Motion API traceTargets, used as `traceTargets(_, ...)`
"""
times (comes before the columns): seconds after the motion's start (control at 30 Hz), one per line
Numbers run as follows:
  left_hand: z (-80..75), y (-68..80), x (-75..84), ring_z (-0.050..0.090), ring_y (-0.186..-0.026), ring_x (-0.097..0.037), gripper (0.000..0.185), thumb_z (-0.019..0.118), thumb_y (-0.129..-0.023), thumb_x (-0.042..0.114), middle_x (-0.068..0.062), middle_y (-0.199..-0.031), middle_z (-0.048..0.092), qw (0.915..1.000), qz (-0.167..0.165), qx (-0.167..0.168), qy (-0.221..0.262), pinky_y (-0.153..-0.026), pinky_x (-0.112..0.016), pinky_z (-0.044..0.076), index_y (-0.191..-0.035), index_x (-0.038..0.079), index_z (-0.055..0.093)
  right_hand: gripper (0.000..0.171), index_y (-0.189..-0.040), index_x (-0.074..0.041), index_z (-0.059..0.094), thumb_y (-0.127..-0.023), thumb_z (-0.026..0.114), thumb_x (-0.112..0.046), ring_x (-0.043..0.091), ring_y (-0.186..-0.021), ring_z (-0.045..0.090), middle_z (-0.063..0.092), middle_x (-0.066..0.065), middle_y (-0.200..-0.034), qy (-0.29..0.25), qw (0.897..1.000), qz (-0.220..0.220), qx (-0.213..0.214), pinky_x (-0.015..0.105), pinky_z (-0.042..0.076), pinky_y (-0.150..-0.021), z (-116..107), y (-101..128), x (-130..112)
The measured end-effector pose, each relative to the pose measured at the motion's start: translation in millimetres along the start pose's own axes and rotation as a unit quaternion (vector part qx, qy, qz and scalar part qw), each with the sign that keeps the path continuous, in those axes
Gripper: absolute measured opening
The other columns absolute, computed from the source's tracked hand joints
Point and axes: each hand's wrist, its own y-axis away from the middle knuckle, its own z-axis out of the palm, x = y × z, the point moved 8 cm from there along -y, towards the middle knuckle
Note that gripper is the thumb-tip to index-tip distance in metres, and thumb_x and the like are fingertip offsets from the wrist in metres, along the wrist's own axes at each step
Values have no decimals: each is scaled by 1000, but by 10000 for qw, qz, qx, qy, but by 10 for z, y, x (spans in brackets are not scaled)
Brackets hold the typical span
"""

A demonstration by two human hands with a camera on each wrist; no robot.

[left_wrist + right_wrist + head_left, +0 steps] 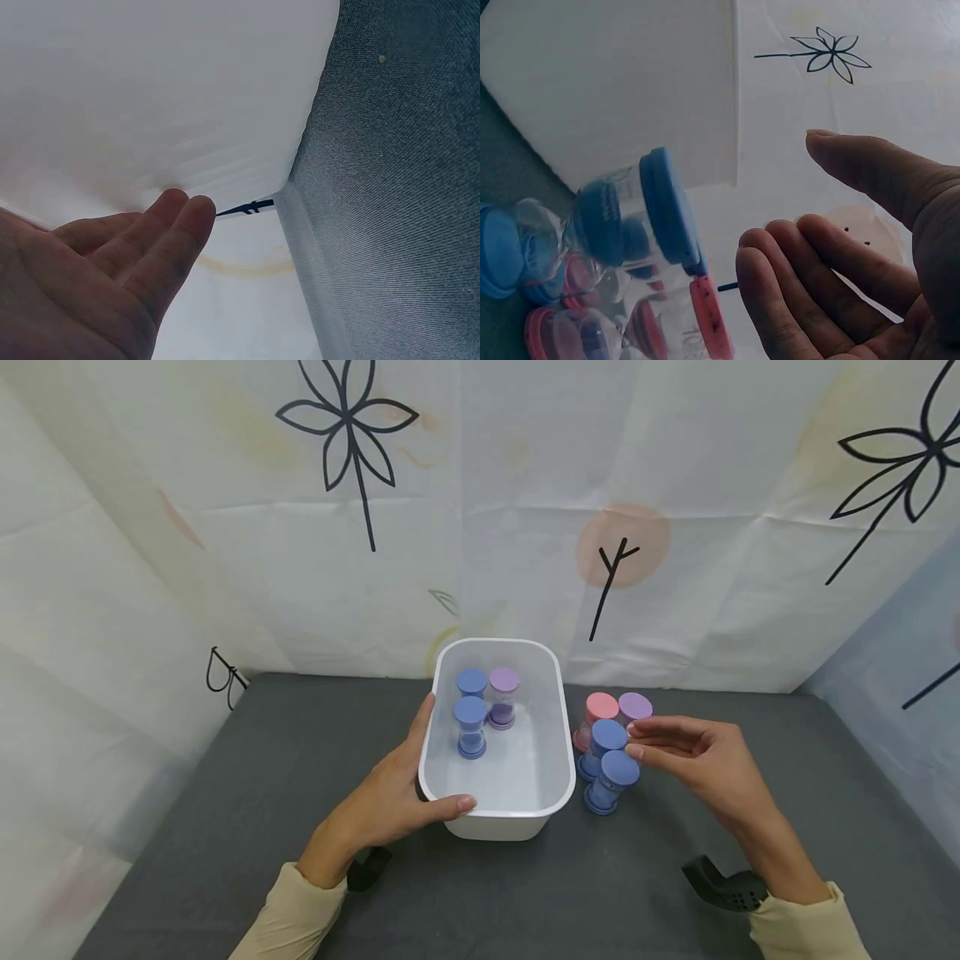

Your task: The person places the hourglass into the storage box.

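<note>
A grey felt tabletop (225,827) sits in front of a pale cloth backdrop (225,527) printed with black flower outlines. On it stands a white tub (558,727) holding three sand timers, two blue-capped and one purple-capped (504,696). The left hand (397,793) steadies the tub: its thumb lies over the near rim and its fingers are pressed straight against the outer wall. It would be best kept there, so the tub does not slide.

Just beyond the right hand (701,760) stands a tight cluster of four timers. Its fingertips (633,750) are loosely parted, holding nothing, and almost touch the nearest blue-capped timer (613,781). Whether they already make contact is hard to tell from the head view. The wrist view shows the thumb (862,161) spread clear of the fingers.

A good grasp pinches this nearest timer by its cap, thumb one side and fingers opposite, then lifts straight up, because the blue (603,743), pink (596,714) and purple (636,706) neighbours beside it could easily topple.
</note>
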Motion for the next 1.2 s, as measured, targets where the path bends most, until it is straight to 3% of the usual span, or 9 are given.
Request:
traceTargets(0.27, 2, 2, 8, 58, -122, -23, 123, 85, -81, 45, 1, -154, 42, 10000, 37, 0, 43, -95, -48, 46, -163, 34, -6, 41, -122, 5, 69, -86, 82, -9, 12, -96, 73, 74, 11, -114, 456, 9987, -143, -150, 26, 56, -79, -13, 63, 123)
traceTargets(0.67, 9, 6, -7, 58, -122, -27, 123, 85, -81, 45, 1, -154, 42, 10000, -13, -24, 96, -95, -49, 47, -163, 35, -7, 46, -121, -6, 74, -81, 88, -24, 14, -100, 72, 73, 8, -116, 1451, 9886, -32, -389, 22, 55, -80, 22, 96, 163)
traceTargets(1.03, 16, -6, 11, 58, -122, -28, 123, 84, -81, 45, 2, -155, 40, 10000, 47, -38, 54, -95, -50, 47, -163, 36, -7, 48, -120, -7, 74, -79, 90, -28, 12, -97, 72, 73, 6, -115, 1714, 9844, -91, -373, 29, 56, -81, 77, 103, 171)
traceTargets(1.2, 18, 2, -1, 59, -120, -28, 122, 84, -81, 45, 0, -154, 42, 10000, 24, -25, 46, -94, -50, 47, -163, 36, -7, 50, -119, -7, 74, -78, 90, -29, 14, -96, 72, 73, 7, -114, 1811, 9828, -86, -343, 26, 56, -79, 107, 104, 185)
